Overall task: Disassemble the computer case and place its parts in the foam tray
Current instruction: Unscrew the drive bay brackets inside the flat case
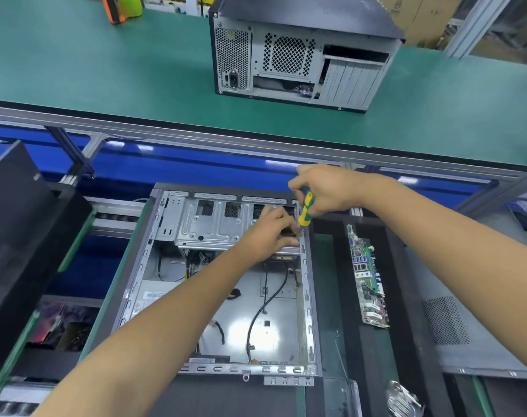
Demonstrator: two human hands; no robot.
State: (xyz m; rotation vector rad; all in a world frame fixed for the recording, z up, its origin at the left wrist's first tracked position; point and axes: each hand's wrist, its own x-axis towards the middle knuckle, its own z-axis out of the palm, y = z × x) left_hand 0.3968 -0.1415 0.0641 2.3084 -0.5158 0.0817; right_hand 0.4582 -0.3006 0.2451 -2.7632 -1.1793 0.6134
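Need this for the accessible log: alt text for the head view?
Both hands work at the far right corner of an open computer case: the right hand grips a yellow-green screwdriver pointed down at the frame, the left hand rests on the drive cage. A motherboard lies in black foam at right.

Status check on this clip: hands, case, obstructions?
Right hand grips screwdriver at open case far corner. Left hand steadies drive cage. Motherboard already in foam tray. Nothing blocking.

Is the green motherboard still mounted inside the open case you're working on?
No. The green motherboard lies in the black foam tray to the right of the open grey metal computer case, outside it.
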